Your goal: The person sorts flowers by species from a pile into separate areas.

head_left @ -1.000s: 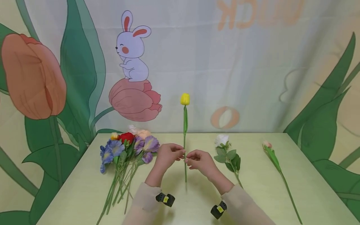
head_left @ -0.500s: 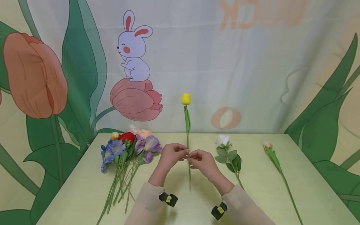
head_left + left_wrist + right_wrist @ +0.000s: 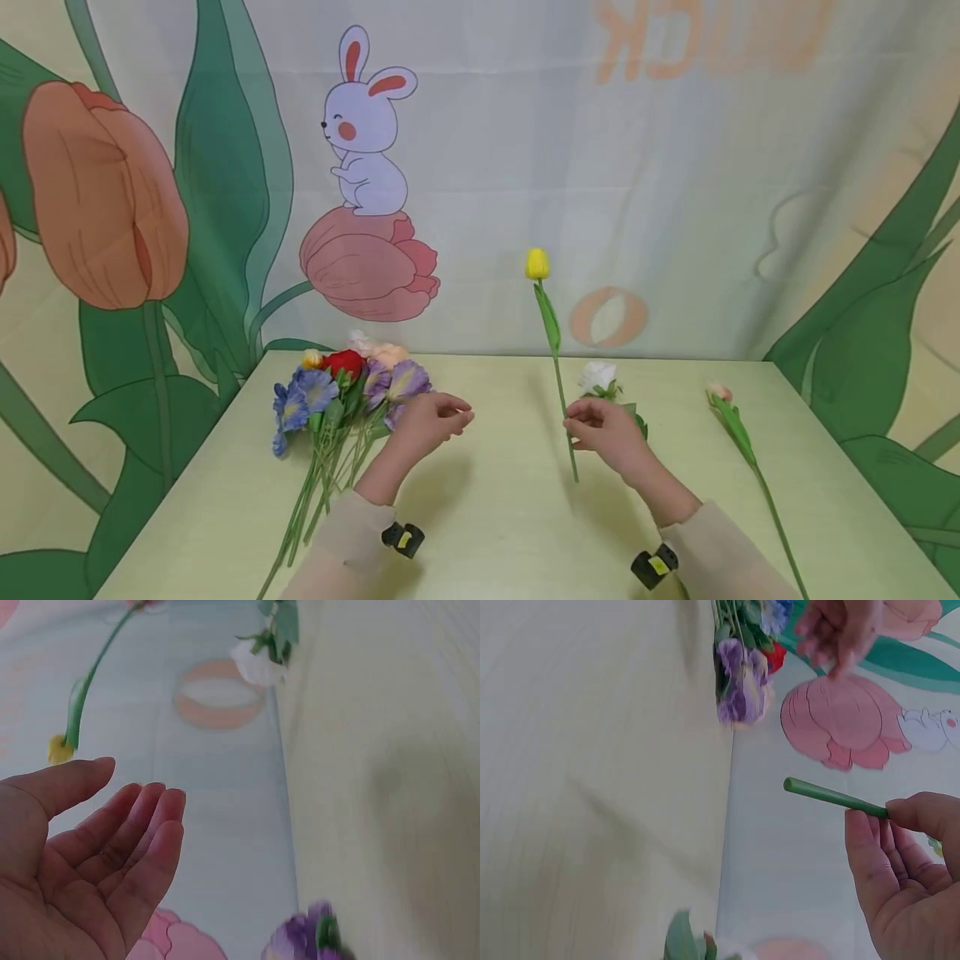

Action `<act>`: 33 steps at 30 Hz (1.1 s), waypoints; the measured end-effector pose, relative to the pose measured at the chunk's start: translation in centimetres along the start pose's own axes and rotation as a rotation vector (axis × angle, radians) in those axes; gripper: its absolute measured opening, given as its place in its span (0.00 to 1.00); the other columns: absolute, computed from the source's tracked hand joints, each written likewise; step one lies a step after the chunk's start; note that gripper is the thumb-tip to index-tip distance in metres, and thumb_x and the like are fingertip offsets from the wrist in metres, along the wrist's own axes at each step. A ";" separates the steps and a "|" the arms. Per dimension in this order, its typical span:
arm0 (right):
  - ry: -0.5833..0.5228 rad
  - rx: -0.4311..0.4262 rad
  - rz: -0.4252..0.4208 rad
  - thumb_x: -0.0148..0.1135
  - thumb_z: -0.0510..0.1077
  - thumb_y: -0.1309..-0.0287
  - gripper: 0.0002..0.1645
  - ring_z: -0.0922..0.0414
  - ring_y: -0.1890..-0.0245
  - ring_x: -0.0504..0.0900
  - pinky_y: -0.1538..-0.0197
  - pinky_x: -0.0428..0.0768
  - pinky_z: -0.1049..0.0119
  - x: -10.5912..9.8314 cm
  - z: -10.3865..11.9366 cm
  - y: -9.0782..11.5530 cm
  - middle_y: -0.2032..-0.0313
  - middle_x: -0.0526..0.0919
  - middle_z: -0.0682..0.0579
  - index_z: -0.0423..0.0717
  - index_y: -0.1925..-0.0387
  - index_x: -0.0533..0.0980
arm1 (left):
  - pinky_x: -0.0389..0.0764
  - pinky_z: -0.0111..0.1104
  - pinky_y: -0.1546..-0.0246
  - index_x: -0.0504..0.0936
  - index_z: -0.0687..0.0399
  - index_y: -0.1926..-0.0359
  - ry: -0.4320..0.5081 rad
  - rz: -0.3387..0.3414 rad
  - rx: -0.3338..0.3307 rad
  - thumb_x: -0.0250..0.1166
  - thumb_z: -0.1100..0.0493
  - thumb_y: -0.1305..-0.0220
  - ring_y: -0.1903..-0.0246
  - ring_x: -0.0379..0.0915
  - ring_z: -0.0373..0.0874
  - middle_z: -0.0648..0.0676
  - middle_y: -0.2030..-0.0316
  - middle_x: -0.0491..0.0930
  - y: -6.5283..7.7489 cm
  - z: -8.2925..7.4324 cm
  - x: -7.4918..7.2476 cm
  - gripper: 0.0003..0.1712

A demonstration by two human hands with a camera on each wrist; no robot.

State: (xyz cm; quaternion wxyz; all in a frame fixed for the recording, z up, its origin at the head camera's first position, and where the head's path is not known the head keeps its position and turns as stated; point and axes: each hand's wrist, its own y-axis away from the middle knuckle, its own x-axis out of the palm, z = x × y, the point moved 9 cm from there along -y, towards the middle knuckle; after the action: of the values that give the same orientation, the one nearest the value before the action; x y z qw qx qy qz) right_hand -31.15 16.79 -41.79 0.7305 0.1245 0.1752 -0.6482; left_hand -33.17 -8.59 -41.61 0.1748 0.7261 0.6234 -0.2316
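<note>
A yellow tulip (image 3: 537,264) stands raised over the table in the head view, its stem leaning so the bloom tips left. My right hand (image 3: 609,433) pinches the lower stem between thumb and fingertips. In the right wrist view the cut end of the green stem (image 3: 832,796) juts out past the right thumb. My left hand (image 3: 423,429) holds nothing and hovers beside the purple iris (image 3: 408,379), palm and loosely bent fingers showing in the left wrist view. Behind the right hand lies a white rose (image 3: 597,377), its leaves and stem partly hidden.
On the left of the pale table (image 3: 495,533) lies a pile of flowers with blue petals (image 3: 300,400), a red bloom (image 3: 344,364) and crossing stems. A pink tulip (image 3: 738,433) lies at the right. A printed curtain (image 3: 495,167) hangs behind the table's far edge.
Both hands were on the tulip stem at the middle. The left hand has let go and moved left, while the right hand has carried the tulip to the right, tilting it.
</note>
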 end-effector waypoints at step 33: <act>0.278 0.457 -0.123 0.56 0.41 0.27 0.30 0.69 0.69 0.79 0.58 0.89 0.61 -22.3 -16.2 11.2 0.58 0.84 0.35 0.16 0.38 0.65 | 0.87 0.43 0.62 0.82 0.73 0.45 -0.197 -0.097 -0.248 0.60 0.58 0.27 0.64 0.87 0.52 0.70 0.55 0.86 7.0 12.9 -14.9 0.21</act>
State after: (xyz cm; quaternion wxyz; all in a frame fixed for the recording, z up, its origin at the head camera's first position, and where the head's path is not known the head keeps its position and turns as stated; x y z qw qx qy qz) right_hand -23.81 44.96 -47.72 0.6117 0.3629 0.1301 -0.6908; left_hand -29.48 -28.97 -44.35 0.3119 0.6419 0.6613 -0.2311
